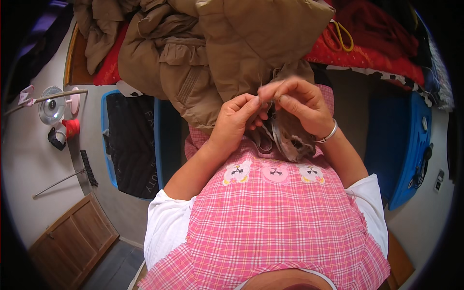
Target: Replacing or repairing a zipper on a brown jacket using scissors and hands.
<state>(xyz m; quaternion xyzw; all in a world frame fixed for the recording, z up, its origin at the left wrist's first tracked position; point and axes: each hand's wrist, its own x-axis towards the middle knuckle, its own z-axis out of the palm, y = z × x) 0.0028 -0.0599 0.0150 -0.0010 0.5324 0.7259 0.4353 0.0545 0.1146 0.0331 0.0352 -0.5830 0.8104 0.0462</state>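
Close together above my lap, my left hand (235,117) and my right hand (304,105) meet at their fingertips. Thumb and forefinger are pinched on the left, the other fingers curled under. The right fingers are bent in toward the thumb, and their tips are partly blurred by motion. Whatever lies between the fingertips is too small to make out. A padded brown coat (251,43) spreads in folds just beyond my hands. Beneath the right hand hangs a crumpled, dirty-looking grey-brown piece of cloth (292,145), resting against my pink plaid apron (280,217).
Red patterned cloth (369,57) covers the surface under the coat, with a yellow loop-shaped handle (346,37) on it. A blue-edged bin (104,140) holding black cloth stands left; a blue plastic piece (411,150) stands right. Farther left are a fan (51,105) and a wooden door (72,239).
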